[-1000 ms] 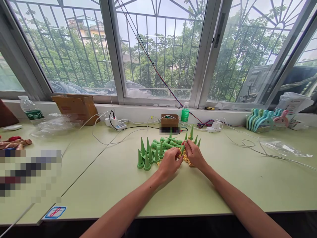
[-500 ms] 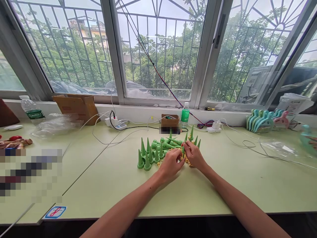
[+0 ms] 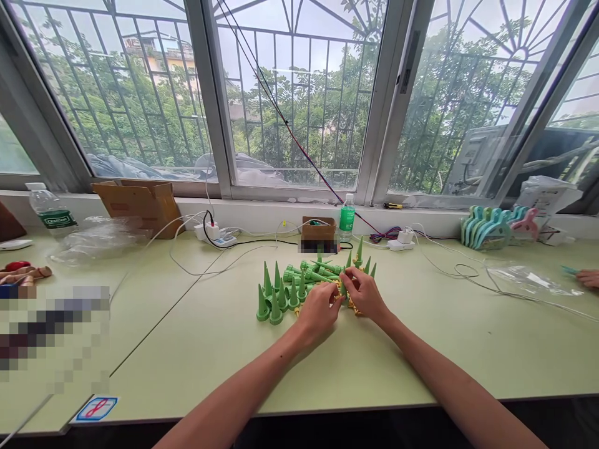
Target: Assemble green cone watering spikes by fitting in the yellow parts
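Note:
My right hand is closed in a pinch on a green plastic cone-shaped spike, which stands upright between my hands. Just left of it, my left hand has thumb and forefinger pressed together at the spike's lower end; what they grip is hidden. Several green spikes stand upright on their ribbed caps to the left. Behind my hands, more green spikes lie in a heap. Small yellow plastic pieces are partly covered by my right hand.
On the pale green table, a small brown box and a water bottle stand behind the spikes. White cables trail across the right side. Teal clips stand at the back right. Another person's hand shows at the right edge.
The view has shifted slightly. My hands stay together at the spike, with small finger movement. At the right edge, the teal thing by the other person's hand has moved mostly out of view.

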Motion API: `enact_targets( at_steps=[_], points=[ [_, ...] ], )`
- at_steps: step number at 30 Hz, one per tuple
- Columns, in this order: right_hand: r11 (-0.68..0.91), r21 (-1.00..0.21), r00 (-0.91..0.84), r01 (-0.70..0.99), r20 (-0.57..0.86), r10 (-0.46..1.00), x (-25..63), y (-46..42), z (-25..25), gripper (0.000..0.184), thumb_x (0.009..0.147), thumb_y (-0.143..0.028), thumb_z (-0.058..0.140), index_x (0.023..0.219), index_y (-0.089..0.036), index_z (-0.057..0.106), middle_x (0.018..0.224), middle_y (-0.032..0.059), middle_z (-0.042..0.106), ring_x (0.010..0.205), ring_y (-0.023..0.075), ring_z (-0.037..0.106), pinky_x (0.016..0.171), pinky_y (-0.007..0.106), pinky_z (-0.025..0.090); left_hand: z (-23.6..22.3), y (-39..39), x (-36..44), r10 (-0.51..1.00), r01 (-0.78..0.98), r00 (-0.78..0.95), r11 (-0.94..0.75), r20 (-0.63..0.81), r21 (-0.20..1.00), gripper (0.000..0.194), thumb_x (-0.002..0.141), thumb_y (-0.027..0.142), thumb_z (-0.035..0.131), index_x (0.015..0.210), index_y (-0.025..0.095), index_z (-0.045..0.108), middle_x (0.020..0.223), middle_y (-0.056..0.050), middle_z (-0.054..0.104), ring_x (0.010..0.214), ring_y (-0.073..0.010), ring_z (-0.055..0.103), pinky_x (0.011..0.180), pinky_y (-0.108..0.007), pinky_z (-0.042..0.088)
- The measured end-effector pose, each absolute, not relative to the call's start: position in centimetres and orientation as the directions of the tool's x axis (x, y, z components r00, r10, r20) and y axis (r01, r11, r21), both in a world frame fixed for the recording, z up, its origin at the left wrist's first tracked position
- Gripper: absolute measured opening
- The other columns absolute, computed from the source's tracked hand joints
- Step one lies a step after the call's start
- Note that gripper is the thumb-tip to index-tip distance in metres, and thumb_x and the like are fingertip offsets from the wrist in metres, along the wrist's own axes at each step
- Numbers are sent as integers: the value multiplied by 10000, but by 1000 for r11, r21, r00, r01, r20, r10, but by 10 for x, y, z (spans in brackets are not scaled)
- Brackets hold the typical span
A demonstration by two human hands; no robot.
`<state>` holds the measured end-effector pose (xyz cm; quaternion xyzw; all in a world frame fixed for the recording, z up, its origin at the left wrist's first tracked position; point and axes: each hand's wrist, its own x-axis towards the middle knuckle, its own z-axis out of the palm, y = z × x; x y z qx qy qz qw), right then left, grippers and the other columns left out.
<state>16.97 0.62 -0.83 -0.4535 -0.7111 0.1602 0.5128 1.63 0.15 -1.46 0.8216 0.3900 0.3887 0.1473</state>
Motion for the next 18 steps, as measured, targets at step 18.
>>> enact_targets(
  at_steps=[18],
  points=[
    [536, -688, -74, 489, 579, 812, 167, 6, -11, 306, 929, -432, 450, 723, -206, 447, 634, -20, 460, 485, 109, 367, 464, 241, 303, -11, 0, 17, 751, 489, 359, -657, 554, 574, 292, 908, 265, 447, 629, 178, 455, 608, 11, 475, 555, -114, 374, 557, -260, 286]
  ],
)
